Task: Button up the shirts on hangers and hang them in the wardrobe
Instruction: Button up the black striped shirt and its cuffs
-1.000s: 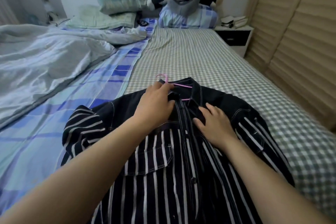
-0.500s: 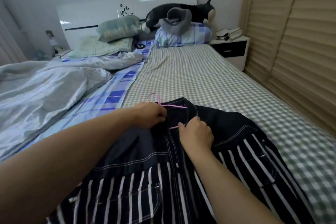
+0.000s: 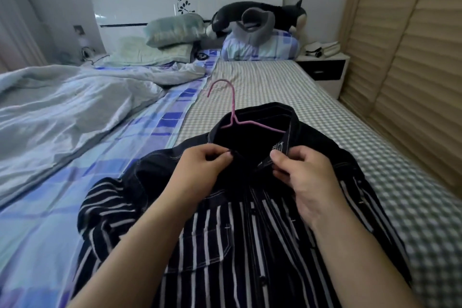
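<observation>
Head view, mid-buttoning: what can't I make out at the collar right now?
- Top button and buttonhole: covered by left hand and right hand pinching the shirt plackets.
- Pink hanger shoulders: inside the collar.
- Shirt hem: cut off by the bottom edge.
- Wardrobe interior: behind slatted doors.

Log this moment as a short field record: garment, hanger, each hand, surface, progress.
garment: dark navy shirt with white stripes, lying front up on the bed, collar open
hanger: thin pink wire hanger, inside the collar, hook pointing up the bed
left hand: pinches the left collar edge
right hand: pinches the right collar edge
surface: grey-and-white checked bed sheet
progress: top of placket not yet closed; one lower dark button visible
</observation>
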`<state>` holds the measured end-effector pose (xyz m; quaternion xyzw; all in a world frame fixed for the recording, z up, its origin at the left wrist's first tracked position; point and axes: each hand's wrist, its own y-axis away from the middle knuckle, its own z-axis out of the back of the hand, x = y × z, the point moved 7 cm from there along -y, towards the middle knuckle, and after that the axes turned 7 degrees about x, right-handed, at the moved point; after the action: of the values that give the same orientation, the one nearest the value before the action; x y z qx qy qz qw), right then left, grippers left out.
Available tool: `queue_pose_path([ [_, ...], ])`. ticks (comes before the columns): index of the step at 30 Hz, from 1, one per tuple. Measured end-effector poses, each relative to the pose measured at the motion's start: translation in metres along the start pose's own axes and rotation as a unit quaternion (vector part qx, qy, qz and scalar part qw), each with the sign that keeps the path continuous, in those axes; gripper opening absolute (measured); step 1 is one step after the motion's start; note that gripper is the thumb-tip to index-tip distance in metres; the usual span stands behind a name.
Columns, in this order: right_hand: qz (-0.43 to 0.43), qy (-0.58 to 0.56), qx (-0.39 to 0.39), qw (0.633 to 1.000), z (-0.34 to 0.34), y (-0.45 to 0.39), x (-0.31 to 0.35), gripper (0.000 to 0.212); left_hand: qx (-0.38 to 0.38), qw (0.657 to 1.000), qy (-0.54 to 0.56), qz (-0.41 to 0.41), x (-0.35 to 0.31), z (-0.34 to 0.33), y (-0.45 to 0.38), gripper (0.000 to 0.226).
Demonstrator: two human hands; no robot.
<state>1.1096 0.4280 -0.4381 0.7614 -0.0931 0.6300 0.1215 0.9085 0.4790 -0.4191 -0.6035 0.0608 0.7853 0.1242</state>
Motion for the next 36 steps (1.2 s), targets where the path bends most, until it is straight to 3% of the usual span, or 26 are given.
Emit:
queue_pose_path([
  [2,0.008,-0.009,-0.035,0.999,0.004,0.01,-0.015,0.009,-0.007,1.0,0.004,-0.01,0.005,-0.001,0.007,0.009],
  [7,0.044,-0.139,-0.017,0.989,-0.006,0.009,-0.021,0.029,-0.014,0.999,0.042,-0.013,0.033,-0.008,0.013,0.007],
  [12,-0.003,-0.285,-0.045,0.958,0.002,-0.006,-0.034,0.024,-0.01,0.996,0.088,-0.031,0.031,-0.005,0.008,0.007],
  [18,-0.019,-0.343,0.055,0.938,-0.011,-0.009,-0.035,0.027,-0.003,0.997,0.08,-0.02,0.037,-0.008,0.002,0.01],
  [22,-0.009,-0.286,0.057,0.956,-0.018,-0.001,-0.027,0.029,-0.004,0.999,0.04,-0.012,0.039,-0.007,0.003,0.01],
  [25,0.029,-0.098,0.01,0.995,-0.025,0.012,-0.021,0.027,-0.013,1.0,0.015,-0.004,0.04,-0.009,0.002,0.011],
  [28,0.041,0.067,-0.061,0.995,-0.033,0.022,-0.03,0.02,-0.009,0.997,0.076,-0.003,0.038,-0.01,0.002,0.011],
  [31,0.054,0.055,-0.104,0.992,-0.033,0.024,-0.034,0.019,0.025,0.996,0.089,-0.003,0.035,-0.017,0.005,0.011],
  [36,0.054,0.056,-0.079,0.994,-0.042,0.026,-0.032,0.018,0.035,0.99,0.135,0.008,0.033,-0.023,0.009,0.01],
])
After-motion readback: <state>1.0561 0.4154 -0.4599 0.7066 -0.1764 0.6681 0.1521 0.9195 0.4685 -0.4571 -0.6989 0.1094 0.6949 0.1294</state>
